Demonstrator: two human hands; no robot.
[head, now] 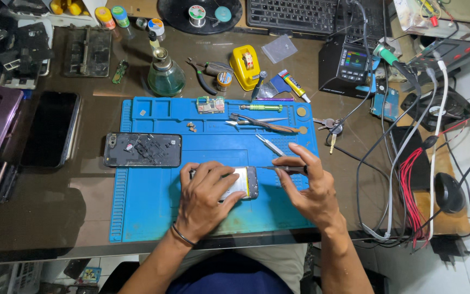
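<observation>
Nearest me, my left hand (205, 198), a thin dark bangle at its wrist, lies flat over an opened smartphone with a pale exposed battery (242, 183), fingers spread across its body and pressing it down onto the blue silicone work mat (153, 207). The phone lies near the mat's middle, its dark end pointing right. My right hand (311, 188) is just beside it, fingers closed narrowly around a slim dark-handled metal tool (284, 169) whose tip meets the phone's right end.

Left of the hands, a black phone back cover with a cracked, patchy surface (142, 149) straddles the mat's left edge. Beyond my right hand, silver pointed tweezers (270, 145) lie on the mat; farther up are brown-handled tweezers (262, 124), a green-handled screwdriver (261, 108) and a small green circuit board (210, 104) in the mat's tray section.

Past the mat on the dark brown tabletop (39, 207) stand a green glass dispenser bottle with a metal top (165, 75), a yellow plastic tape dispenser (245, 65) and a black soldering station with a small colour screen (346, 65). A black smartphone lying face up (50, 129) sits well to the left. Red, white and black cables (414, 179) trail down the right side. A black keyboard (295, 15) lies at the far edge.
</observation>
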